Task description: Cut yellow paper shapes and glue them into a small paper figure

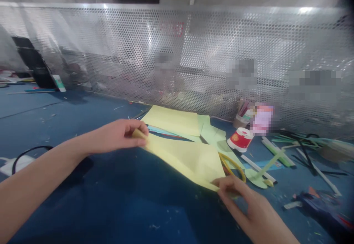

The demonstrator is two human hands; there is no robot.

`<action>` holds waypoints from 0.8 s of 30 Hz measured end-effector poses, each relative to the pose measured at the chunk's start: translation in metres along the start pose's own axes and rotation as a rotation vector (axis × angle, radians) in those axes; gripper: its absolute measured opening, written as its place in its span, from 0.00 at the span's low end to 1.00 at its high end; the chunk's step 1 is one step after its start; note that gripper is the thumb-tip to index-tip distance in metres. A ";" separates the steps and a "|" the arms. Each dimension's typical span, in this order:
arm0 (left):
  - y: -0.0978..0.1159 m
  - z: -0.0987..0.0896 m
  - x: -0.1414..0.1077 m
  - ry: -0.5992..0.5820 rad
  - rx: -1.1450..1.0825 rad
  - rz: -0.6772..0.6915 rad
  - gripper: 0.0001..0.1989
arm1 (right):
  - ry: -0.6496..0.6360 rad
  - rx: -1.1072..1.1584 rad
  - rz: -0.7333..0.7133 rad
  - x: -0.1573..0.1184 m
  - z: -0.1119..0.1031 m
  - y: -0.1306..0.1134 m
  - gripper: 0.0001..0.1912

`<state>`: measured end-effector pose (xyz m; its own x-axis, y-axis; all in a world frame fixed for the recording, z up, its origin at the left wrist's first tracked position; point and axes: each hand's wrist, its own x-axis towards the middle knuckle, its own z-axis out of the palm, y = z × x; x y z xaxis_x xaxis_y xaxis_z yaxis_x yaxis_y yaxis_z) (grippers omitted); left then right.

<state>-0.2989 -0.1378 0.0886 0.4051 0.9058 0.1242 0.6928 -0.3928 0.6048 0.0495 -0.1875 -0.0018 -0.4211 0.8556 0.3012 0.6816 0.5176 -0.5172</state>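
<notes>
A sheet of yellow paper [182, 157] stretches between my two hands, bowed a little above the blue tabletop. My left hand [132, 135] pinches its upper left corner, which curls over at the fingers. At the lower right corner, my right hand [235, 192] grips the sheet between thumb and fingers. Just behind it lies more yellow paper [171, 120], with pale green paper [215, 137] beside it. A yellow ring-shaped roll [235, 164], perhaps tape, shows partly behind the held sheet, near my right hand.
A red and white paper cup [240, 139] stands at the right, near a lit phone [262, 118]. A dark blue tool, perhaps a glue gun [320, 207], and several strips lie farther right. A perforated metal screen [124, 52] bounds the back. A black stand [35, 63] is far left.
</notes>
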 end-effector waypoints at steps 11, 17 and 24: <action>0.084 -0.057 0.076 0.531 -0.330 0.433 0.12 | 0.310 0.338 0.113 0.024 -0.057 -0.042 0.09; 0.103 -0.075 0.105 0.823 0.157 0.431 0.15 | 0.174 0.656 0.246 0.053 -0.064 -0.044 0.14; 0.008 -0.002 0.123 0.581 -0.351 -0.314 0.34 | 0.206 0.458 0.429 0.063 -0.003 0.011 0.13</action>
<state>-0.2452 -0.0292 0.1102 -0.2284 0.9431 0.2415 0.4536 -0.1164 0.8836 0.0322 -0.1278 0.0138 -0.0146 0.9931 0.1166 0.4210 0.1119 -0.9001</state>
